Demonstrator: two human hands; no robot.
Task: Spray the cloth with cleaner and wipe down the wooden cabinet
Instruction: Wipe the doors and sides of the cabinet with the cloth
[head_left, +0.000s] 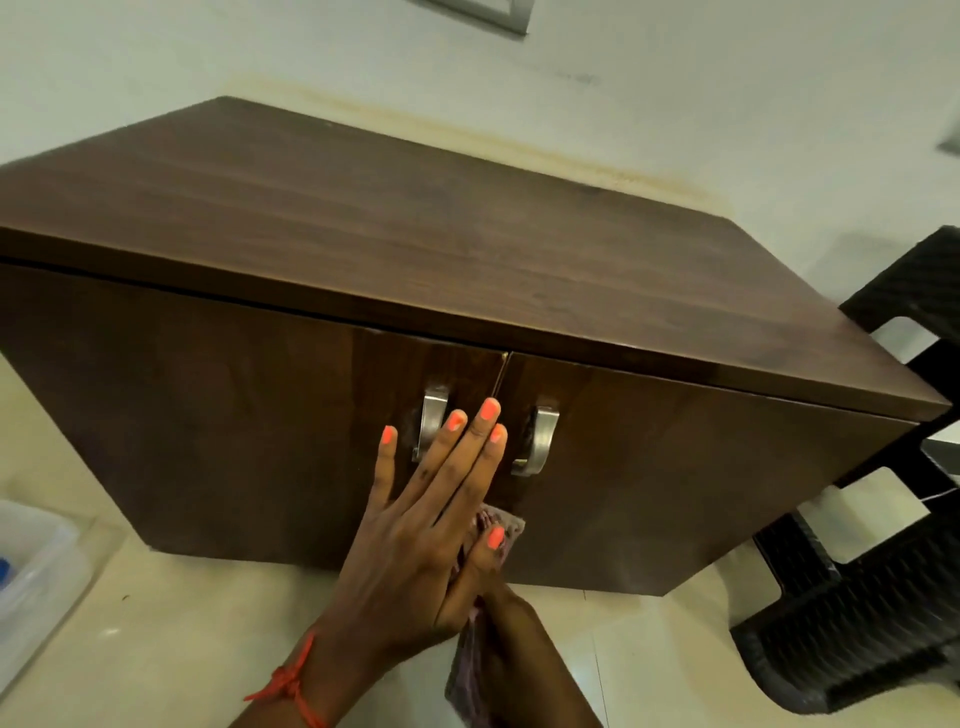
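The dark brown wooden cabinet (363, 234) fills the view, with two shut doors and two metal handles (432, 423) near the middle seam. My left hand (415, 530) lies flat against the left door by the seam, fingers spread and reaching up between the handles, holding nothing. My right hand (491, 571) sits just under and right of it, mostly hidden, and grips a pinkish-grey cloth (511, 525). The cloth presses on the lower door front, and its tail hangs down along my right forearm. No spray bottle is clearly visible.
A clear plastic container (36, 582) with something blue inside stands on the cream tiled floor (208, 639) at the left edge. A black woven-pattern plastic chair (872, 597) stands close to the cabinet's right end. A pale wall runs behind the cabinet.
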